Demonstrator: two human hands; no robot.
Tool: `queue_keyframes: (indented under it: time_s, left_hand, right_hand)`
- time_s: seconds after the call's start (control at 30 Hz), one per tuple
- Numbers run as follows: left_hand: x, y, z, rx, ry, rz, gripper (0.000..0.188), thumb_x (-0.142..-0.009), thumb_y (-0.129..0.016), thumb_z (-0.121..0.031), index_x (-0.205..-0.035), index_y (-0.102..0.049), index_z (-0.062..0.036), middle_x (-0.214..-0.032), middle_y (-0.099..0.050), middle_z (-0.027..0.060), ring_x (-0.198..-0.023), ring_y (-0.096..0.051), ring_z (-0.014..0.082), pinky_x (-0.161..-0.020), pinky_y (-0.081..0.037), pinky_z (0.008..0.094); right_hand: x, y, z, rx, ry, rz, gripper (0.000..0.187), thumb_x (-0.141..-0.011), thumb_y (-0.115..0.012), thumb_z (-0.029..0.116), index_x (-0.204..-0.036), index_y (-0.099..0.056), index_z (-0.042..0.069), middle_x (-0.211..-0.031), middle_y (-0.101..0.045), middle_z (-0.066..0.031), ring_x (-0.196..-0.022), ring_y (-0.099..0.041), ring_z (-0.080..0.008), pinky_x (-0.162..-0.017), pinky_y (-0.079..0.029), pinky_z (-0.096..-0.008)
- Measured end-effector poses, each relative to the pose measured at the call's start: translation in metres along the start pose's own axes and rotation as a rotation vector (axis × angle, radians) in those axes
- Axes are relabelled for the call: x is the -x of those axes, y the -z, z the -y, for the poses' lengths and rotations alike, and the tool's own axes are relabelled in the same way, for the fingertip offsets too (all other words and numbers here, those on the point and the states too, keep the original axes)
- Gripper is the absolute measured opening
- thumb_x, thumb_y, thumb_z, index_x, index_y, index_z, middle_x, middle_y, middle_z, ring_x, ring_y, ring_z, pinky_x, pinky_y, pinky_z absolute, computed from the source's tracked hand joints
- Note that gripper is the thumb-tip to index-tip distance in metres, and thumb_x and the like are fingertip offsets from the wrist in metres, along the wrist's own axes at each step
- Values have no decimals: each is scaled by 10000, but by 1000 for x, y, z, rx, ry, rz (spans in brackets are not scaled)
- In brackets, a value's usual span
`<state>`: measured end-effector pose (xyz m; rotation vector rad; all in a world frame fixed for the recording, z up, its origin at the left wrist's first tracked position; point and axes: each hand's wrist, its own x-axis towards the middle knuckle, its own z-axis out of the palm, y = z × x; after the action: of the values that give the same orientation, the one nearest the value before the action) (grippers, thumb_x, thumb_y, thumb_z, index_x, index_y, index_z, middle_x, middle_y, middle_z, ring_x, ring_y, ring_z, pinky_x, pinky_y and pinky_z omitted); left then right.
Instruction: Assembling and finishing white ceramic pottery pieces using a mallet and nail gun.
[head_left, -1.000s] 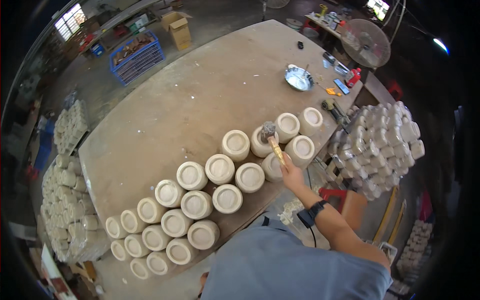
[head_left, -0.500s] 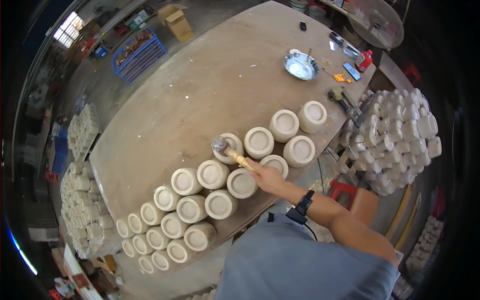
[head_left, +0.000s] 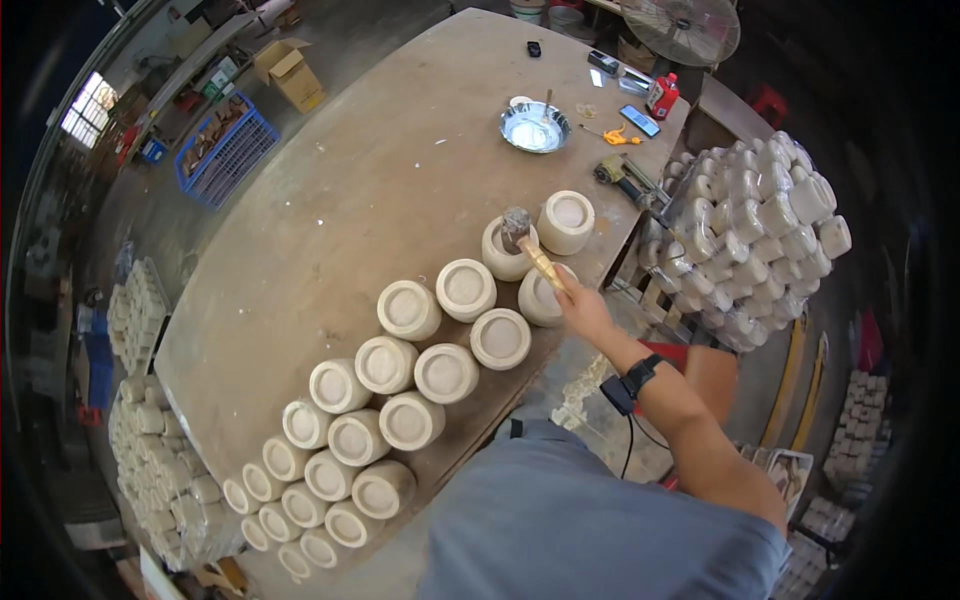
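Observation:
My right hand (head_left: 588, 308) is closed round the pale wooden handle of a round brush (head_left: 540, 262). The brush's grey head sits over the top of a cream, pot-shaped piece (head_left: 498, 262), hiding part of it. Beside that piece stands another pot-shaped piece (head_left: 567, 222) to the right, and a third (head_left: 538, 300) lies partly behind my hand and the handle. Several more such pieces (head_left: 447, 373), each with a round recess on top, stand in slanting rows along the table's near edge. My left hand is not in view.
On the brown table (head_left: 330, 260) are a metal bowl (head_left: 535, 128) with a stick in it, a power tool (head_left: 630, 182), a phone (head_left: 640, 120) and a red bottle (head_left: 662, 95). Wrapped stacks (head_left: 760, 225) stand right of it. A fan (head_left: 685, 25) is at the back.
The brush in my right hand has moved along the row, from a piece near the middle to one farther right. The whole view has also shifted.

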<state>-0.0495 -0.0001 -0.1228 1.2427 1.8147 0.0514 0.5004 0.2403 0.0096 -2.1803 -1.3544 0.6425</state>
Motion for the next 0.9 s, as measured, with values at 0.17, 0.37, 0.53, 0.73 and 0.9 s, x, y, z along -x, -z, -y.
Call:
queue_keyframes:
  time_s: [0.17, 0.37, 0.53, 0.73, 0.9]
  left_hand:
    - [-7, 2, -5, -17, -27, 2, 350, -903, -633, -300, -1095, -723, -22, -1065, -739, 209, -1000, -712, 378, -879, -567, 463]
    - [-17, 3, -16, -31, -48, 19, 345, -905, -628, -297, -1093, -723, -23, -1066, -739, 209, -1000, -712, 379, -879, -568, 464]
    - [-25, 2, -20, -57, -57, 33, 341, -908, -625, -294, -1091, -722, -24, -1067, -739, 209, -1000, -711, 380, -878, -568, 464]
    - [-32, -1, -32, -74, -53, 33, 337, -910, -620, -291, -1089, -722, -25, -1067, -738, 209, -1000, -711, 382, -878, -568, 465]
    - [-41, -3, -43, -97, -64, 55, 333, -912, -616, -289, -1087, -722, -26, -1068, -738, 208, -999, -710, 383, -877, -569, 466]
  right_hand:
    - [33, 37, 27, -253, 69, -198, 569, -1000, -596, 212, -1547, -441, 215, -1180, -681, -285, -1081, -677, -448, -893, -546, -469]
    - [103, 19, -41, -186, 146, -257, 598, -998, -584, 196, -1563, -396, 138, -1092, -692, -271, -942, -697, -441, -801, -548, -482]
    - [114, 19, -43, 1, -152, 80, 601, -1002, -587, 227, -1572, -398, 203, -1023, -698, -263, -869, -688, -451, -751, -540, -494]
    - [74, 66, 0, -309, -36, -198, 563, -1014, -588, 222, -1556, -437, 201, -1057, -710, -254, -923, -731, -378, -801, -558, -424]
    - [6, 67, -13, -263, 284, -662, 595, -1018, -566, 175, -1581, -375, 144, -1286, -649, -266, -1131, -691, -369, -929, -535, -388]
